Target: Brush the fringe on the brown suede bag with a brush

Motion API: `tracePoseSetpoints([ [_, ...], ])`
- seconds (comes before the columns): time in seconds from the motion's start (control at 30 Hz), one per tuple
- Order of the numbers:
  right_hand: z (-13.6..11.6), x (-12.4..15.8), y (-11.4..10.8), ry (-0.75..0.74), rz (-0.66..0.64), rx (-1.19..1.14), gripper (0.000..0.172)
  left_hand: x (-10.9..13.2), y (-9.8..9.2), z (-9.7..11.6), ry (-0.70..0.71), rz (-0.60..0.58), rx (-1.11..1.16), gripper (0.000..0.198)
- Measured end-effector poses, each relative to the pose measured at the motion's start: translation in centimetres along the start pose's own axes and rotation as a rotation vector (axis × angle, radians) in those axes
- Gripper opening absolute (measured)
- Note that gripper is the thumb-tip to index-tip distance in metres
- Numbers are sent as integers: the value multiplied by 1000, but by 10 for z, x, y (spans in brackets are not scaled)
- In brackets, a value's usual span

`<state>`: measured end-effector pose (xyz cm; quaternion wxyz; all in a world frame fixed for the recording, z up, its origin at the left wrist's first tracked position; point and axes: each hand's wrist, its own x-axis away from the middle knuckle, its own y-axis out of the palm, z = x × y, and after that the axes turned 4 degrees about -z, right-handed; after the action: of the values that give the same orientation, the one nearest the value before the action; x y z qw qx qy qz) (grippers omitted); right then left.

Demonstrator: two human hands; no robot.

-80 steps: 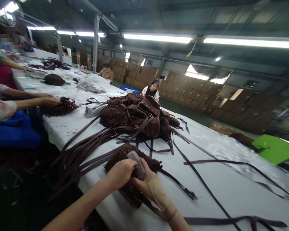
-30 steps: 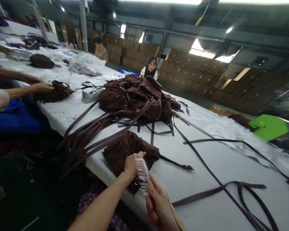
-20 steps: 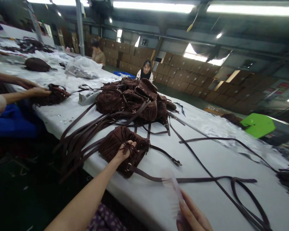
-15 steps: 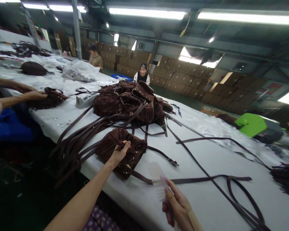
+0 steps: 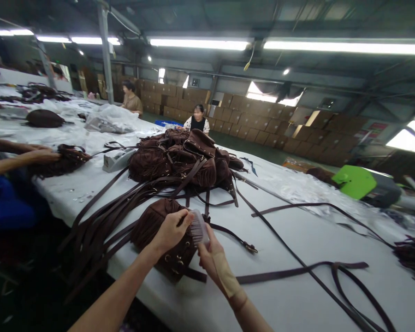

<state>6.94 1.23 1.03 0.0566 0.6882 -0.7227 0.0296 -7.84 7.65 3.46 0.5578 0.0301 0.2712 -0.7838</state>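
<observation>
A dark brown fringed bag [image 5: 148,223] with gold eyelets lies on the white table in front of me. My left hand [image 5: 171,230] is closed over its upper middle, fingers pinched on the bag's fringe; the strands are mostly hidden by the fingers. My right hand [image 5: 212,256] grips a pale translucent comb [image 5: 199,228], whose teeth face left. The comb is up against the left fingertips, over the bag's right part. From the bag's lower right a brown strap [image 5: 195,274] runs out, and a buckled strap [image 5: 237,236] extends beyond it.
Behind the bag rises a heap of similar brown bags [image 5: 180,159], their straps [image 5: 103,207] hanging over the table's front edge. Long straps [image 5: 290,246] cross the table [image 5: 263,295] to the right. A green-and-grey machine [image 5: 354,180] stands farther right. At left, a co-worker's hands [image 5: 38,157] handle another bag.
My right hand has carried the comb up and left, from above the table to the bag beside my left hand. My left hand stays at the fringe. The whole view has tilted slightly upward.
</observation>
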Motion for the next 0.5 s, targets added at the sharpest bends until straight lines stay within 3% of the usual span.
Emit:
tracePoseSetpoints([
  [0.1, 5, -3, 27, 88, -168, -269, 57, -3, 2, 21, 47, -141, -18, 35],
  [0.17, 3, -1, 34, 152, -233, -353, 44, 0, -3, 28, 36, -152, 65, 29],
  [0.2, 0, 1, 34, 174, -253, -377, 40, 3, -8, 29, 11, -92, 133, 29],
  [0.3, -9, 10, 22, 209, -296, -457, 37, 18, -20, 16, -81, 268, 351, 32],
  [0.33, -11, 13, 18, 208, -310, -472, 38, 23, -20, 9, -104, 330, 407, 35],
  [0.37, -12, 15, 14, 203, -324, -480, 42, 28, -18, 1, -122, 320, 447, 42],
  [0.4, -12, 17, 12, 190, -335, -484, 49, 32, -13, -7, -134, 234, 470, 52],
  [0.47, -9, 21, 13, 150, -339, -471, 66, 37, 5, -21, -158, -20, 446, 62],
  [0.5, -6, 23, 15, 127, -344, -451, 71, 37, 16, -27, -181, -102, 392, 58],
])
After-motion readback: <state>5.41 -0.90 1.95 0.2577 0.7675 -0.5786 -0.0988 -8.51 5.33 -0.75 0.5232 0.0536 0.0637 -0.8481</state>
